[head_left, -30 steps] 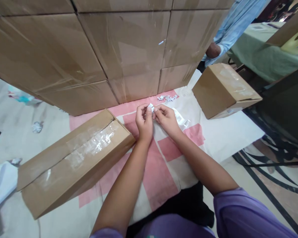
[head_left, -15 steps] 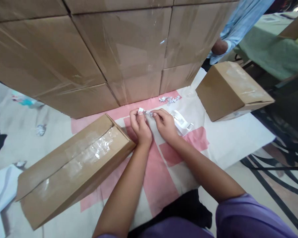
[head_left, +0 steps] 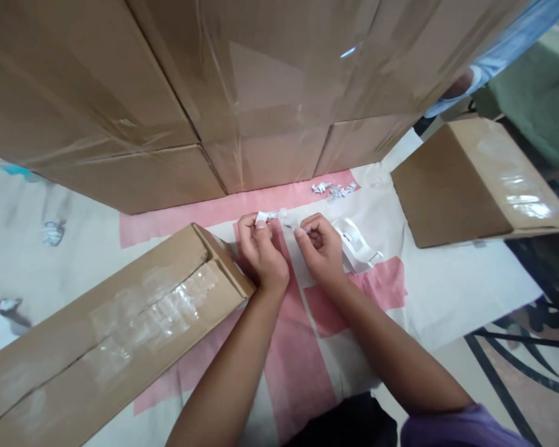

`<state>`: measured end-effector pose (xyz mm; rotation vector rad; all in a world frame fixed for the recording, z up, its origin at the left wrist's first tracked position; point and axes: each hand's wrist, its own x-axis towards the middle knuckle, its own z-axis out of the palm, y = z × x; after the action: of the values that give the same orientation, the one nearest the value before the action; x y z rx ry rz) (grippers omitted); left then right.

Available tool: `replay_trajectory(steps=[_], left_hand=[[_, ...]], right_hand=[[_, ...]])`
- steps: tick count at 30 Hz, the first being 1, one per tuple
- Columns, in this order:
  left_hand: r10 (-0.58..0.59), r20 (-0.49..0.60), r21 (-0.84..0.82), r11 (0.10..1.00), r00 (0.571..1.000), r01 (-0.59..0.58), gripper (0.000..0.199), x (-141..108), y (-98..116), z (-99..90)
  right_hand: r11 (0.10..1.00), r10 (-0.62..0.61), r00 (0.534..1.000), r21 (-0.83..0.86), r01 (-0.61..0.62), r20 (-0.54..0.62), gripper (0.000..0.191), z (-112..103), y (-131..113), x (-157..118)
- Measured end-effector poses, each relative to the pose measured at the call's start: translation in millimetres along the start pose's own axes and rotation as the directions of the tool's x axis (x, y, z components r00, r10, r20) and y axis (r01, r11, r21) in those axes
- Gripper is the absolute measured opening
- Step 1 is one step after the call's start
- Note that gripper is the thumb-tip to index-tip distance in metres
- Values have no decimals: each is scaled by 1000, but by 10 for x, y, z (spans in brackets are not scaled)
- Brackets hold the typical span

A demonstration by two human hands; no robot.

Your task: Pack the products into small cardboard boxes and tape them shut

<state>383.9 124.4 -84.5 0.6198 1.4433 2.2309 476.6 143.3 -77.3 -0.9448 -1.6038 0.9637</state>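
My left hand (head_left: 265,257) is closed, pinching a small white paper piece (head_left: 261,216) between thumb and finger. My right hand (head_left: 325,251) is closed too, its thumb and fingertips on a crumpled clear plastic piece (head_left: 287,218) that spans the gap between both hands. Whether the plastic is joined to the white piece is too small to tell. Just right of my right hand lies a white plastic tape dispenser (head_left: 358,248) on the pink and white cloth (head_left: 298,347). Beyond it are several curled white paper scraps (head_left: 338,191).
Taped cardboard boxes (head_left: 270,149) are stacked like a wall in front. One taped carton (head_left: 140,329) lies by my left forearm, another carton (head_left: 451,186) at the right. A crumpled scrap (head_left: 53,233) lies at far left. Behind the stack, another person's blue sleeve (head_left: 517,53) shows.
The view has moved closer and lower. My hands have drawn slightly apart, and more of the clear plastic shows between them. Both keep their pinch.
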Motion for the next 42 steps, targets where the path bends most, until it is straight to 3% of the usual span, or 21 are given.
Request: replay_trajectory(steps=[6, 9, 12, 17, 21, 27, 29, 32, 38, 42], left_hand=[[-30, 25, 41, 999, 999, 29, 23, -29, 42, 6], [-62, 35, 32, 998, 997, 61, 26, -36, 47, 7], [-78, 49, 7, 997, 996, 78, 27, -45, 22, -1], [-96, 67, -56, 993, 993, 100, 27, -49, 0, 3], [-81, 41, -56, 995, 996, 84, 28, -25, 47, 34], [-35, 1, -88, 996, 999, 35, 25, 13, 76, 53], [-47, 0, -82, 996, 999, 47, 24, 19, 68, 50], [-67, -3, -102, 993, 998, 66, 22, 28, 41, 42], [9, 33, -105, 994, 999, -5, 23, 31, -18, 33], [4, 29, -120, 993, 1000, -1, 26, 32, -6, 43]], right_hand=[[905, 302, 948, 283, -317, 97, 24, -18, 14, -63], [873, 359, 927, 314, -374, 107, 23, -5, 54, -83], [880, 340, 933, 311, -360, 118, 17, -3, 73, -82], [929, 280, 938, 187, -318, 205, 50, 0, 109, -67], [961, 240, 963, 113, -253, 119, 29, 7, 138, -51], [989, 117, 991, -95, -110, 65, 45, -11, 66, -1], [991, 104, 992, -89, -98, 65, 43, -11, 50, 7], [993, 116, 991, -10, -116, 61, 23, -1, 77, 13], [1000, 11, 1000, -16, -11, 21, 19, -7, 182, 49], [997, -3, 996, -79, 10, 84, 33, -41, 168, 71]])
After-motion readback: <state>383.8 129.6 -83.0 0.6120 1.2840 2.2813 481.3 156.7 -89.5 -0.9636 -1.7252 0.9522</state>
